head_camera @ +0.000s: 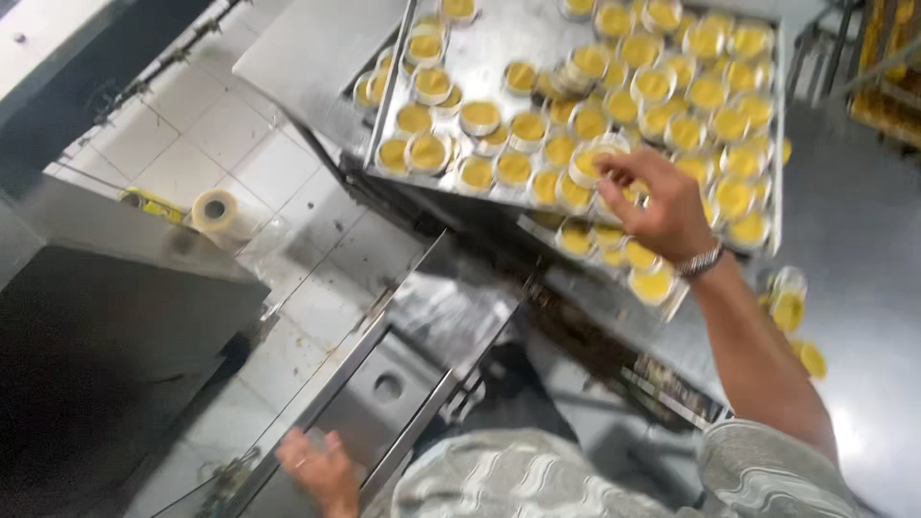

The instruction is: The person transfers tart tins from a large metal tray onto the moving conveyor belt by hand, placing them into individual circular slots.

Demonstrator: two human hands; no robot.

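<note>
Two hands are in my view, and I take the scene from the left edge across. Farthest left I see a dark, box-like steel cabinet [115,326], and behind it a roll of clear tape [219,213] lying near white wall tiles. Next, low in the picture, my left hand [321,470] rests with its fingers spread flat on the edge of a steel machine tray [384,384] that has a round hole in it; the hand holds nothing. Just right of it, at the bottom, I see the grey wavy-patterned shirt [508,480] on my chest and shoulder.

Above and to the right sits a large metal baking tray [480,43], tilted in the frame and crowded with many small round tins of yellow filling [672,96]. Some tins lie tipped against one another. A second, lower tray edge shows beneath it with more tins along it. My right hand [657,206] is stretched out over the near edge of the upper tray, fingers curled and pinching one filled tin [600,158] at its rim. The picture is blurred there, so I cannot tell how firmly it is held. A metal-link bracelet [700,261] circles that wrist. Farthest right, a few loose tins [789,309] lie on the shiny steel surface beside my forearm.
</note>
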